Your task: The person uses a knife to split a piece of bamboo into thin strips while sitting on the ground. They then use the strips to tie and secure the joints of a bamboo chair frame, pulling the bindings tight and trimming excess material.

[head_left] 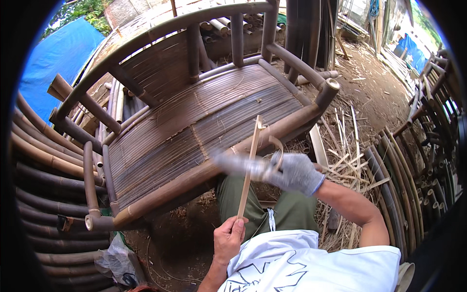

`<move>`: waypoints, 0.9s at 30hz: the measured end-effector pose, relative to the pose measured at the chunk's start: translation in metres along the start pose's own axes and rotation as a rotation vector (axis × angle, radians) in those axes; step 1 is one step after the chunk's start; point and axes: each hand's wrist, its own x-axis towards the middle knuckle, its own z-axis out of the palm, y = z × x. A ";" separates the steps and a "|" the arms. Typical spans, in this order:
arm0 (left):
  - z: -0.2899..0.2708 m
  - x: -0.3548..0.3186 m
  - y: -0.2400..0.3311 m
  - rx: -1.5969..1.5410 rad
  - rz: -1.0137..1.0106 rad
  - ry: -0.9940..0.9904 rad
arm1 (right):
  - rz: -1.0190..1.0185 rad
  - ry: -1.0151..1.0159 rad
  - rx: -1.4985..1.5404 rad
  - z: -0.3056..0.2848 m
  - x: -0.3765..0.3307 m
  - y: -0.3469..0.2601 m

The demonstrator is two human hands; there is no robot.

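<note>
Bare-skinned, my left hand point(228, 240) pinches the lower end of a narrow pale bamboo strip point(252, 163), which stands tilted upward in front of my green trousers. My right hand point(297, 173) wears a grey glove and is closed round a knife point(238, 163). Motion smears its blade, which crosses the strip about halfway up and points left. A thin curled shaving point(278, 146) rises beside the glove, and frayed fibres hang at the strip's top. Beyond both hands stands a brown bamboo bench point(168, 197) with a slatted seat and a railed back.
Pale shavings and offcuts point(343, 168) litter the ground to the right. Dark bamboo poles point(63, 224) are stacked at the left, near a clear plastic bag point(118, 263). More poles point(396, 190) lie at the right. Blue tarpaulin point(65, 56) covers something at the far left.
</note>
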 end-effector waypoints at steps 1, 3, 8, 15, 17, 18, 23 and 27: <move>0.001 0.003 0.001 0.001 0.009 0.001 | -0.024 0.001 -0.039 -0.002 0.002 0.010; 0.004 -0.002 -0.007 -0.021 -0.028 -0.031 | 0.600 0.129 0.130 -0.010 0.011 0.073; -0.008 0.002 0.001 -0.188 -0.009 0.071 | 0.160 0.266 0.030 -0.023 0.012 0.047; 0.026 0.083 0.035 -0.243 0.588 0.433 | 0.809 -0.007 1.719 -0.002 0.024 -0.085; 0.035 0.084 0.029 -0.138 0.592 0.413 | 0.849 0.181 1.778 -0.004 0.040 -0.095; 0.043 0.080 0.027 -0.077 0.675 0.430 | 0.847 0.263 1.716 -0.002 0.046 -0.092; 0.041 0.087 0.012 0.329 0.918 0.507 | 0.829 0.445 1.597 0.018 0.038 -0.091; 0.040 0.086 0.008 0.466 1.035 0.200 | 0.865 0.306 1.542 0.012 0.043 -0.082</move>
